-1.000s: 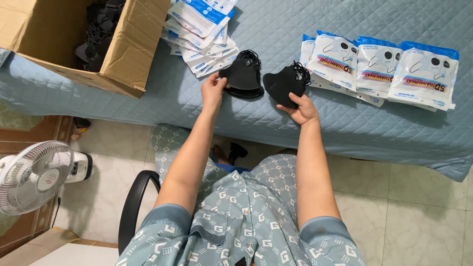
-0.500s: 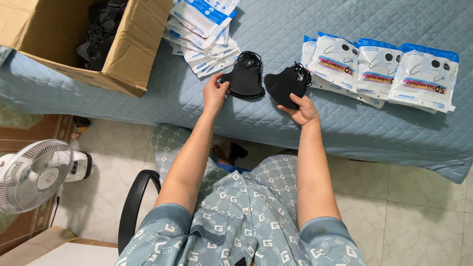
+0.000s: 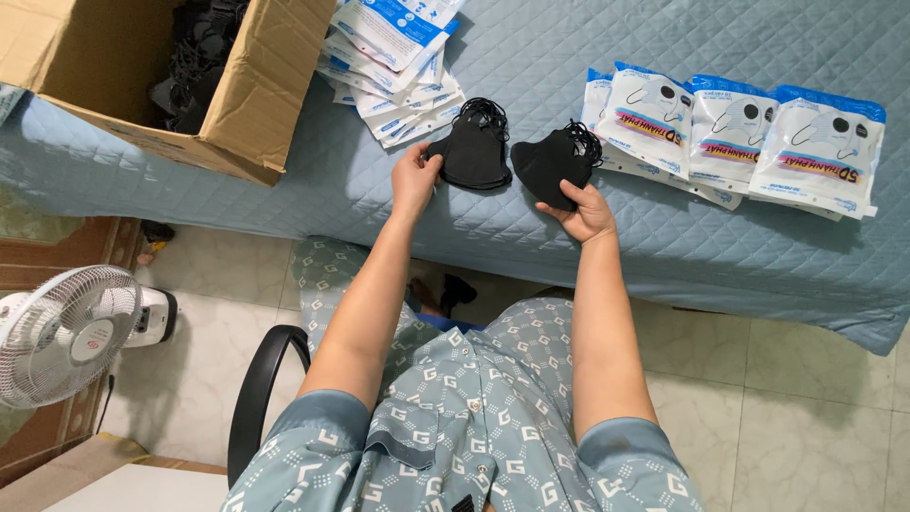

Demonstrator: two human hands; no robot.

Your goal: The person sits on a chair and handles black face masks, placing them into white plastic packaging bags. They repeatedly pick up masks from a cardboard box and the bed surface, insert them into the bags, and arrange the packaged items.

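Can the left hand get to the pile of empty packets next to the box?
Probably yes. The left hand holds a black mask close below the packet pile, and only bare blue quilt lies between, though its grip is busy.

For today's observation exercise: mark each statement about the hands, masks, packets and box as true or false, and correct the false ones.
1. The left hand holds a black mask. True.
2. The right hand is empty. False: it holds another black mask.
3. The cardboard box is left of the hands. True.
4. The sealed packets lie on the floor. False: they lie on the blue quilted surface.
5. A white fan stands on the floor. True.
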